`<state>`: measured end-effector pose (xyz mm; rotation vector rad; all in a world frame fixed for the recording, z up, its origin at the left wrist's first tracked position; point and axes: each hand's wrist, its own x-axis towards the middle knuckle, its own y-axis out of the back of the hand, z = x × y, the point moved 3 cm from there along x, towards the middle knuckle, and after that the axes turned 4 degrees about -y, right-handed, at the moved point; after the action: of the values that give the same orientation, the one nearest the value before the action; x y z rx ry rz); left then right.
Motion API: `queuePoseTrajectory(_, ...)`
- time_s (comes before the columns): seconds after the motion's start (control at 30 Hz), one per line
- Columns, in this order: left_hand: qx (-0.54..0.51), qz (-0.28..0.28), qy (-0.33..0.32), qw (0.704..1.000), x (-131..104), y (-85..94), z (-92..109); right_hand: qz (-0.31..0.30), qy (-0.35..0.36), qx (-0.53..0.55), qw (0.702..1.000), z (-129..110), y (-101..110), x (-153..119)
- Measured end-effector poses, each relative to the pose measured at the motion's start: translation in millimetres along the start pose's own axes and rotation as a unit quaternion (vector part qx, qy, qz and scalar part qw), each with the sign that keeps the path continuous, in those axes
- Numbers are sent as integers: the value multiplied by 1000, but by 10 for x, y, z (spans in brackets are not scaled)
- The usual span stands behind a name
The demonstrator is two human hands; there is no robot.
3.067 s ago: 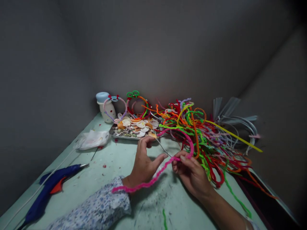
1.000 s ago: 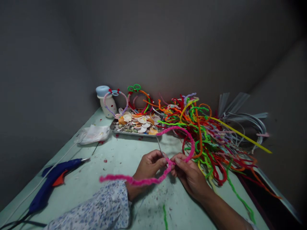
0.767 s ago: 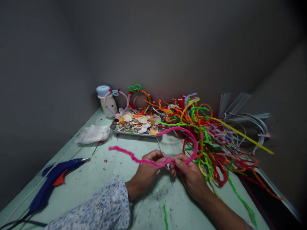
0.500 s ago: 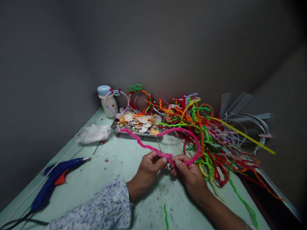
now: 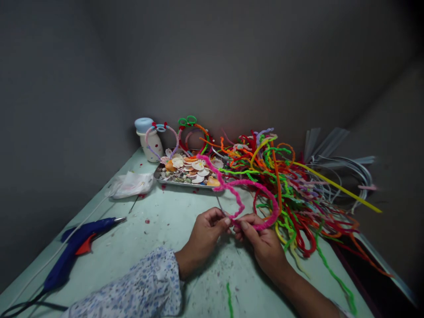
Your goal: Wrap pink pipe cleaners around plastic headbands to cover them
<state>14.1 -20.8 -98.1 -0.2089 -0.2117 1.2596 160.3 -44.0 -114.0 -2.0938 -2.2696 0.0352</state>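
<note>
The pink pipe cleaner (image 5: 275, 209), judged light, soft and readily bent, is held over the counter (image 5: 159, 274), pinched by the right grip (image 5: 265, 245) beside the thin band (image 5: 220, 204) pinched by the left grip (image 5: 206, 232), and is best held close to that band.

The left hand (image 5: 213, 236) pinches a thin wire (image 5: 219, 203); just beside it, the right hand (image 5: 261, 238) grips a pink chenille stem (image 5: 275, 207) that loops beyond both. Farther out from the left hand sits a metal tray (image 5: 190, 186) of seashells (image 5: 190, 168); left of that hand, a blue glue gun (image 5: 89, 229) lies on the bench (image 5: 159, 234). Tangled chenille stems (image 5: 291, 176) heap beyond the right hand.
</note>
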Motion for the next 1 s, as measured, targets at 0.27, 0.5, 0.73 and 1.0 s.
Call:
queuePoseTrajectory(0.27, -1, 22, 12, 1000, -1, -13, 9, 1, 5, -33, 999, -12, -1, -23)
queuePoseTrajectory(0.5, 11, 24, 9, 1000, -13, -22, 31, -2, 8, -47, 999, -19, -16, -6)
queuePoseTrajectory(0.73, 6, 38, 16, 999, -9, -24, 16, 2, -4, -45, 999, 2, -21, -27)
queuePoseTrajectory(1.0, 7, 46, 21, 999, -10, -18, -9, 6, 5, -57, 998, -9, -20, -17)
